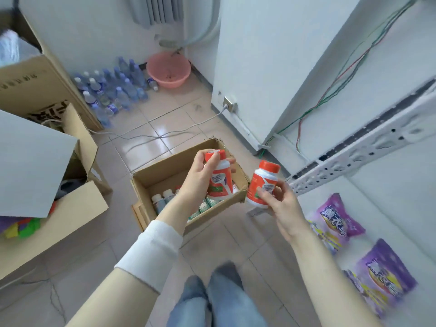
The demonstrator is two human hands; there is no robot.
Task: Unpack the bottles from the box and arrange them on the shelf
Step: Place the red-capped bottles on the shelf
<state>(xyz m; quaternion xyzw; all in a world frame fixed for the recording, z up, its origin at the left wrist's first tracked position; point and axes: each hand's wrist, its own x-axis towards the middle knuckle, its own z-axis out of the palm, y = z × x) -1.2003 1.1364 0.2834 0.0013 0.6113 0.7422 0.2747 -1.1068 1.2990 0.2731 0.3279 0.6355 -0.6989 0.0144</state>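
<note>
Here, at the centre of the frame, the left hand (pixel 198 178) grips a white bottle (pixel 220 185) with an orange cap and label, fingers and thumb curled round its upper part. Just to its right, the right hand (pixel 283 206) holds a second bottle (pixel 262 185) of the same kind, fingers wrapped round its lower body, cap tilted toward the upper right. Both bottles are lifted above the open cardboard box (pixel 165 171) on the tiled floor. Inside the box, small white-capped bottles (pixel 162 197) stand beside green cartons (pixel 205 206). The white metal shelf (pixel 354 154) runs along the right side, with purple snack bags (pixel 339 220) lying on its lower board. Water bottles (pixel 111 90) and a pink basin (pixel 168 72) sit at the upper left of centre.
</note>
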